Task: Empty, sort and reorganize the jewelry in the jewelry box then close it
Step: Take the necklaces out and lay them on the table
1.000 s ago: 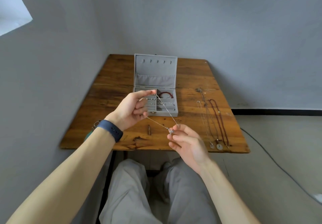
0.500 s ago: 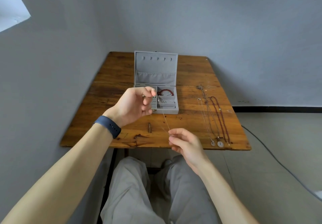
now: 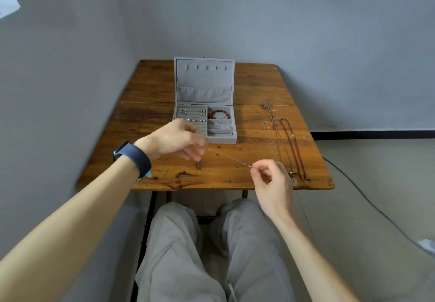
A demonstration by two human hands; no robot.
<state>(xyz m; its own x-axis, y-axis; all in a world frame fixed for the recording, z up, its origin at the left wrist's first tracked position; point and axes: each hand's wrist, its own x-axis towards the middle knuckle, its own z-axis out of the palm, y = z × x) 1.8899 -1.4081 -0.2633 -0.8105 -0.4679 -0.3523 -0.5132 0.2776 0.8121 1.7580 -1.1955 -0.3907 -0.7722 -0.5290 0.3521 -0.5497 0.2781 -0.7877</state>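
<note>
A dark blue watch band (image 3: 134, 158) sits on the left wrist, left of centre. Just right of it, the left hand (image 3: 179, 140) hangs palm down over the bench (image 3: 153, 85), its fingers curled and its grip closed on one end of a chain (image 3: 230, 158). Half a second ago this hand was higher, in front of the box with the thumb up; it now sits lower and covers the box's near left corner.

Behind it, the grey jewelry box (image 3: 204, 99) stands open at the middle of the bench, lid upright. Small silver earrings (image 3: 190, 116) lie in rows in its left section. A red bead bracelet (image 3: 219, 114) lies in the upper right compartment and a silver bangle (image 3: 220, 126) in the one below.

The chain runs taut, low and slanting down to the right; earlier it dropped steeply.

The right hand (image 3: 270, 184) has moved rightwards along the bench's near edge. Its thumb and forefinger pinch the chain's other end.

At the right of the bench, several necklaces (image 3: 293, 146) lie stretched out side by side, as before. A cable (image 3: 367, 198) crosses the floor at the far right.
</note>
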